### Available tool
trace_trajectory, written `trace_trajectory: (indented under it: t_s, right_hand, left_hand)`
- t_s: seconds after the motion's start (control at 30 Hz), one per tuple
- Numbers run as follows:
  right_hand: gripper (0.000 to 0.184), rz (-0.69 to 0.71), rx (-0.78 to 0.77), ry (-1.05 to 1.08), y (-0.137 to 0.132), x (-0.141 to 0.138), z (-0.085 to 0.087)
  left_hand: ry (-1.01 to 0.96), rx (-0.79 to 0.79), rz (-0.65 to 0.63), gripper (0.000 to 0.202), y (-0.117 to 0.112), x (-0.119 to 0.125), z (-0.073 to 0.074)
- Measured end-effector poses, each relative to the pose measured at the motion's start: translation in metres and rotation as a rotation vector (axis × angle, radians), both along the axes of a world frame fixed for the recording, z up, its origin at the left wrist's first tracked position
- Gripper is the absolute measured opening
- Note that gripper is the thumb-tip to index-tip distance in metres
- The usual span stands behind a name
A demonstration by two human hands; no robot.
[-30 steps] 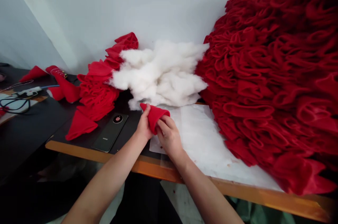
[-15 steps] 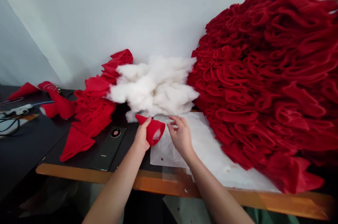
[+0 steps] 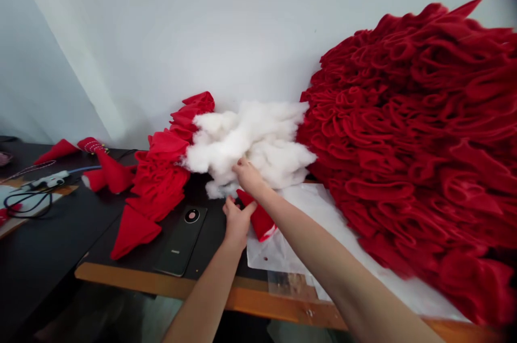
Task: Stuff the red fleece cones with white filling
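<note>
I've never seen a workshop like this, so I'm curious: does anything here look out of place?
One thing stands out: a smartphone lies camera-side up on the dark tabletop, between a red felt cone and the left hand. Among the felt and stuffing, a phone looks out of place.

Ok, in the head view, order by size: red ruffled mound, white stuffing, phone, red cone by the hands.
Red ruffled mound; white stuffing; phone and red cone: cannot rank, cone partly hidden.

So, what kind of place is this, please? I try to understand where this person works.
It looks like a small handicraft or costume workshop, though I cannot be sure. A big mass of ruffled red fabric, a heap of white fibre stuffing and a red fabric cone lie on a work table.
</note>
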State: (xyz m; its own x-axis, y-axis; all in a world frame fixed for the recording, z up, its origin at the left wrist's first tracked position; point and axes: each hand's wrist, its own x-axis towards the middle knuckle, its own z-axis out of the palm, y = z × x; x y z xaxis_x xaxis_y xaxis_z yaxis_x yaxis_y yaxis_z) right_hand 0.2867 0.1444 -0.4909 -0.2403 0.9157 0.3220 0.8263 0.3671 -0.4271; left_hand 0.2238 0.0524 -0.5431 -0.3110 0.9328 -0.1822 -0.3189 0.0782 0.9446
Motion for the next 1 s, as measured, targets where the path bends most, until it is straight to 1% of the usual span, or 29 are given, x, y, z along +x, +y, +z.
trace_trajectory:
  t_s: [0.07,0.13,0.17,0.23,0.27,0.3,0.33,0.4,0.5,0.53,0.6,0.67,0.73,0.77,0.83,0.9,0.93,1.0]
  right_hand:
    - [0.031,-0.015,-0.008,0.085,0.008,0.008,0.0]
    - [0.032,-0.029,-0.029,0.195,0.012,0.021,0.002]
    - [0.032,-0.034,-0.043,0.254,0.013,0.027,0.003]
    - [0.03,-0.039,-0.077,0.37,0.014,0.035,0.003]
    - [0.028,-0.038,-0.092,0.425,0.013,0.037,0.003]
    - [0.025,-0.036,-0.103,0.476,0.011,0.038,0.002]
    - [0.022,-0.029,-0.109,0.521,0.009,0.037,0.002]
    - [0.013,0.002,-0.125,0.601,0.002,0.032,0.001]
    - [0.004,0.09,-0.184,0.715,-0.017,0.026,0.005]
    - [0.007,0.122,-0.208,0.748,-0.024,0.026,0.008]
    - [0.016,0.188,-0.254,0.861,-0.04,0.033,0.018]
    - [0.026,0.235,-0.285,1.049,-0.055,0.049,0.029]
    - [0.035,0.22,-0.295,1.237,-0.07,0.076,0.037]
    - [0.038,0.182,-0.293,1.294,-0.078,0.091,0.038]
    - [0.041,0.072,-0.29,1.322,-0.095,0.122,0.033]
    - [0.042,-0.021,-0.305,1.291,-0.116,0.146,0.019]
    - [0.042,-0.053,-0.321,1.264,-0.128,0.153,0.01]
    - [0.041,-0.092,-0.357,1.218,-0.149,0.157,-0.011]
  left_hand:
    - [0.216,0.077,0.146,0.061,0.006,-0.008,-0.001]
    - [0.368,0.255,0.216,0.066,0.013,-0.016,0.003]
    - [0.446,0.361,0.217,0.069,0.019,-0.019,0.006]
    - [0.667,0.533,0.17,0.078,0.032,-0.023,0.015]
    - [0.804,0.579,0.134,0.081,0.041,-0.024,0.019]
    - [0.943,0.592,0.1,0.082,0.049,-0.023,0.023]
    - [1.068,0.572,0.076,0.08,0.058,-0.023,0.025]
    - [1.235,0.454,0.062,0.064,0.074,-0.022,0.026]
    - [1.314,0.24,0.101,0.039,0.091,-0.024,0.017]
    - [1.322,0.194,0.116,0.035,0.095,-0.025,0.013]
    - [1.331,0.152,0.131,0.03,0.099,-0.027,0.007]
    - [1.343,0.146,0.124,0.027,0.101,-0.03,0.004]
    - [1.363,0.157,0.096,0.03,0.1,-0.033,0.006]
    - [1.375,0.173,0.073,0.036,0.098,-0.035,0.008]
    - [1.404,0.244,0.031,0.05,0.086,-0.04,0.013]
    - [1.44,0.371,0.043,0.054,0.064,-0.043,0.02]
    - [1.451,0.445,0.082,0.052,0.05,-0.043,0.023]
    - [1.438,0.59,0.172,0.042,0.017,-0.038,0.027]
